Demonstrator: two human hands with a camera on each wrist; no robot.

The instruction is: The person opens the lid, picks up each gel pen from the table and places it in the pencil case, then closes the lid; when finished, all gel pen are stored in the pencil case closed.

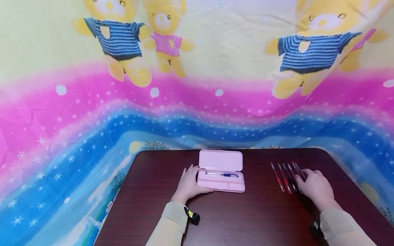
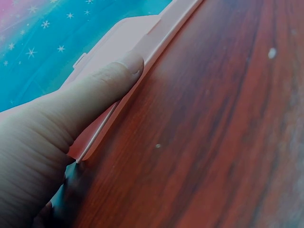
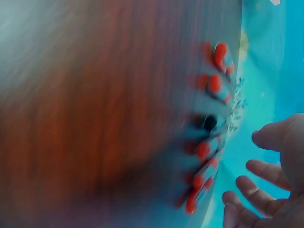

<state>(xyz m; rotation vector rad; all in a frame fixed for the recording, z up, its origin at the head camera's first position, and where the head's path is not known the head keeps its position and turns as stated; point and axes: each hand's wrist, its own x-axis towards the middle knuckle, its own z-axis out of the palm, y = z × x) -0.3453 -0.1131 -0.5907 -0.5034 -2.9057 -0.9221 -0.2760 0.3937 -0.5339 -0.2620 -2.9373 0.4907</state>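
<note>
An open pink pencil case (image 1: 221,171) lies mid-table with one blue pen (image 1: 222,174) in its tray. My left hand (image 1: 190,183) rests against the case's left end, thumb along its front edge (image 2: 107,78). To the right, several red pens and a dark one (image 1: 286,176) lie side by side. Over their near ends hovers my right hand (image 1: 314,186), fingers spread and loose; the right wrist view shows the fingers (image 3: 266,183) apart from the pen caps (image 3: 209,142), holding nothing.
The dark wooden table (image 1: 246,215) stands against a bright cartoon-bear cloth (image 1: 197,85) that drapes behind and to both sides. Bare tabletop stretches between the case and the pens and along the near edge.
</note>
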